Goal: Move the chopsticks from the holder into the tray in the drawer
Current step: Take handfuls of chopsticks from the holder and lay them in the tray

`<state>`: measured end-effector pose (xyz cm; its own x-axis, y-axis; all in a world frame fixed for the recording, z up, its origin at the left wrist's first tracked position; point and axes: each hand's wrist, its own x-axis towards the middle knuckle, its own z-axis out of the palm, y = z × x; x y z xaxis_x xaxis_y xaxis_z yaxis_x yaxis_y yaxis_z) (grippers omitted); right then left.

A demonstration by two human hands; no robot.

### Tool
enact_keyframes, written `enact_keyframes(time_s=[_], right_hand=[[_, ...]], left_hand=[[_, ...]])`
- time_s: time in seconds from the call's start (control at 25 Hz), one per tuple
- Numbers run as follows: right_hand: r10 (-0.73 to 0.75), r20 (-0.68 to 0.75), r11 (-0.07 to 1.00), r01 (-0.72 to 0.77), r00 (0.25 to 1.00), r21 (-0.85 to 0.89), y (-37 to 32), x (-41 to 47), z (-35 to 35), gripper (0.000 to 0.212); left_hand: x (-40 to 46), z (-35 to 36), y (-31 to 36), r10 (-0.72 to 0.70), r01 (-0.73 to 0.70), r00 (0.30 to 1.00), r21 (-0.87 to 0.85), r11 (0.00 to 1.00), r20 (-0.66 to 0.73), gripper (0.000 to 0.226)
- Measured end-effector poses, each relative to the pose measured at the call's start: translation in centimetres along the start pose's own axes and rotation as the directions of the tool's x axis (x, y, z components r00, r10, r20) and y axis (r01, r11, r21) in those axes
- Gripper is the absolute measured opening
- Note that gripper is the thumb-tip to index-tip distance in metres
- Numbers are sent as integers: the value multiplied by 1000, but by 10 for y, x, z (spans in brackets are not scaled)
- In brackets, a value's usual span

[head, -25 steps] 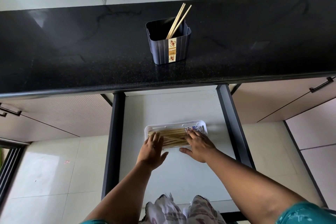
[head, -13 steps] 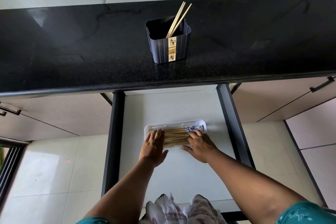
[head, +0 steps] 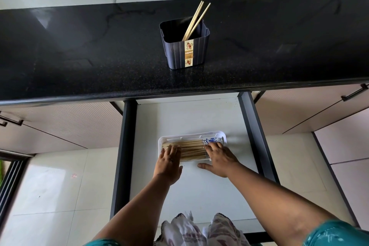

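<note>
Both hands down in the open drawer [head: 199, 185] now, left hand [head: 168, 163] and right hand [head: 218, 161] flat with fingers spread on either end of the chopstick pile [head: 192, 151] in the white tray [head: 223, 137], nudged a touch closer together than a second ago, so squaring up the bundle rather than gripping any of it. Further back on the black worktop [head: 79, 62], dark holder [head: 185, 46] with a few chopsticks [head: 196, 19] left leaning in it, so probably one more trip to go.
</note>
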<state>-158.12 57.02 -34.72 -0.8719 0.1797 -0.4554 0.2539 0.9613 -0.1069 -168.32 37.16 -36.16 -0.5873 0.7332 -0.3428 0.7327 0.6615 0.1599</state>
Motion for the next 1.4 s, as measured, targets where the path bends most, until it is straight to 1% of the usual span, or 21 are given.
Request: enact_keyframes(time_s=[0.08,0.16,0.24,0.32,0.4,0.44,0.48,0.52,0.56,0.6,0.64,0.68,0.72,0.76,0.88,1.0,1.12,1.2,1.24,1.36,1.4], right_hand=[[21,0,1000,-21,1000,-13,-1,0,0,93],[21,-7,1000,-21,1000,-19,-1,1,0,92],[-13,-23,1000,14,1000,7,0,1,1,83],[-69,-20,997,70,997,17,1,0,3,70],[-95,-21,995,96,995,13,2,1,3,59],[-92,-35,995,93,995,23,2,2,2,54],[-84,-49,996,86,995,35,3,3,2,51],[-76,-51,996,79,996,44,3,4,1,52],[-66,-42,996,69,997,63,2,4,1,57],[-52,-34,993,55,998,102,0,4,1,67],[-28,-32,985,33,999,167,-1,3,1,77],[3,-31,971,4,1000,238,-3,4,1,85],[34,-20,959,-27,999,283,-5,6,1,88],[53,-3,958,-50,999,284,-5,9,0,87],[92,68,980,-102,993,170,-6,17,-2,85],[168,74,973,-178,983,149,-9,14,4,90],[201,10,968,-200,980,150,-14,9,9,96],[177,8,970,-176,984,167,-13,9,8,103],[158,34,972,-162,987,172,-12,10,8,102],[126,106,978,-141,986,153,-14,12,10,89],[127,103,979,-141,987,145,-15,13,8,86]], left_hand=[[1,-1,0,-26,26,1000,33,999,6,68],[1,-1,0,-17,18,999,17,1000,-45,59],[1,0,-2,-4,-1,995,-47,999,-103,47],[-1,0,-2,26,-40,984,-77,996,-174,33],[-2,-1,0,80,-93,964,-41,995,-253,20],[-2,-2,1,98,-111,955,-29,993,-282,21],[-1,-4,2,107,-122,950,-34,992,-292,23],[0,-4,2,100,-118,958,-54,992,-267,29],[0,-4,1,82,-95,979,-61,994,-187,42],[0,-2,0,73,-78,994,-49,996,-87,59],[0,0,0,62,-62,998,-46,997,-17,76],[1,1,0,38,-37,999,-51,998,21,89],[2,2,2,8,-5,999,-59,998,42,99],[4,2,3,-25,29,998,-70,997,60,105],[10,-1,5,-104,115,987,-85,990,124,116],[14,-5,5,-150,162,973,-60,985,174,127],[17,-7,8,-144,155,973,-46,987,179,133],[15,-5,12,-114,124,980,-54,991,160,131],[15,-4,13,-118,127,979,-50,991,165,130],[16,-3,13,-176,185,965,-31,982,196,131],[16,-5,11,-175,183,969,-32,983,173,131]])
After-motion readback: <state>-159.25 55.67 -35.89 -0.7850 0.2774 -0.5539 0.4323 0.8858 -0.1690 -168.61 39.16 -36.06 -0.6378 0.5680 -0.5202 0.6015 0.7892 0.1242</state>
